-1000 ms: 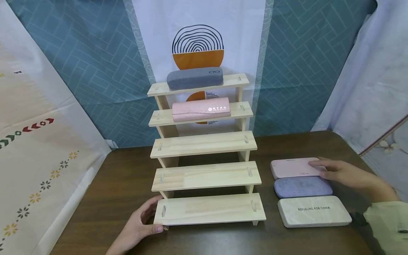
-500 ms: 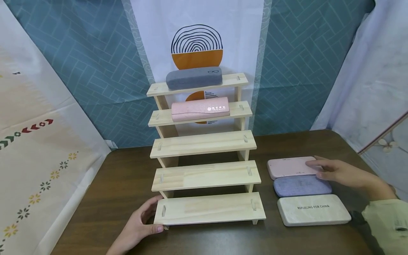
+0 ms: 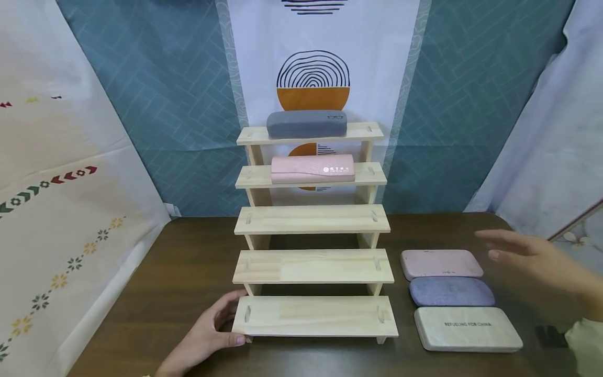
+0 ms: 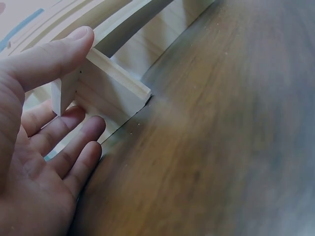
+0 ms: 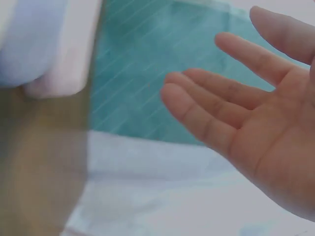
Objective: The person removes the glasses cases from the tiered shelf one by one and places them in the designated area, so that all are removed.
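Observation:
A five-step wooden display rack (image 3: 315, 317) stands on the table in the head view. My left hand (image 3: 212, 330) holds its lower left end, thumb at the front leg and fingers round the side; the left wrist view shows the fingers (image 4: 74, 152) beside the wooden side panel (image 4: 106, 91). My right hand (image 3: 537, 256) hovers with fingers spread, holding nothing, right of three glasses cases lying in a column: pink (image 3: 440, 263), blue-violet (image 3: 452, 291) and pale, lettered (image 3: 466, 330). A grey-blue glasses case (image 3: 306, 124) sits on the top step, a pink glasses case (image 3: 312, 169) on the second.
The brown table (image 3: 183, 272) extends on both sides of the rack. Teal and white cloth (image 3: 452, 104) hangs behind it, a patterned cream cloth (image 3: 70, 235) on the left and a pale cloth (image 3: 556, 141) on the right.
My right hand has lifted off the pink case on the table and moved right, away from it. The head view has shifted slightly. My left hand stays at the rack.

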A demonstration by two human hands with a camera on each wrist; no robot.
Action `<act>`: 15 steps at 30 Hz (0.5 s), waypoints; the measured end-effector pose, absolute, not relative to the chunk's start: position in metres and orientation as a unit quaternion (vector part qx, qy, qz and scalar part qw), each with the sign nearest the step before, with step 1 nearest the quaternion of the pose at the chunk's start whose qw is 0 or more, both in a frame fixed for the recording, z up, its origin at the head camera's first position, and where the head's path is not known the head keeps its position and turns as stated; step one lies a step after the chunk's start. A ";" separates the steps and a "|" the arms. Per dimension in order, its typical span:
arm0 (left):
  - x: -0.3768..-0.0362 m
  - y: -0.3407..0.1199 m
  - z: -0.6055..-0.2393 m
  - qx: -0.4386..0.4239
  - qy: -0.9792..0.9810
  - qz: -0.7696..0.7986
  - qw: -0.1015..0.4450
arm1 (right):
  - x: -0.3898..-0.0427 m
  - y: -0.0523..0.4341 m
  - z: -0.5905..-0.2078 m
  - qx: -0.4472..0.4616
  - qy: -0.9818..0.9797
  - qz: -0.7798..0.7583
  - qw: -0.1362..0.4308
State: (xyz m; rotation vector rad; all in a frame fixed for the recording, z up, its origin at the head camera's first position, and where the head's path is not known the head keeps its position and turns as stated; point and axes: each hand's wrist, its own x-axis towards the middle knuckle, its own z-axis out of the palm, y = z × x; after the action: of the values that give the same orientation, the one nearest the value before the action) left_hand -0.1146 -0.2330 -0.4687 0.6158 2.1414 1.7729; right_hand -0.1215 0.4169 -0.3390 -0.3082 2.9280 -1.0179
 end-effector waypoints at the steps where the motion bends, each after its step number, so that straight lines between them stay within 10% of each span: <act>1: -0.115 -0.233 -0.468 0.222 0.739 0.618 0.151 | -0.122 0.412 -0.331 -0.105 0.943 -0.317 0.000; 15: -0.109 -0.231 -0.468 0.199 0.760 0.607 0.120 | -0.170 0.287 -0.241 -0.210 0.877 -0.429 -0.061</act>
State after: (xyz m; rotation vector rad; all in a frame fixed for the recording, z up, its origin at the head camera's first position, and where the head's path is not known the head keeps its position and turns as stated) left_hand -0.1090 -0.2308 -0.4677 0.5802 2.2216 1.7740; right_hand -0.1702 0.2873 -0.2407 -0.6851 2.8660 -1.4009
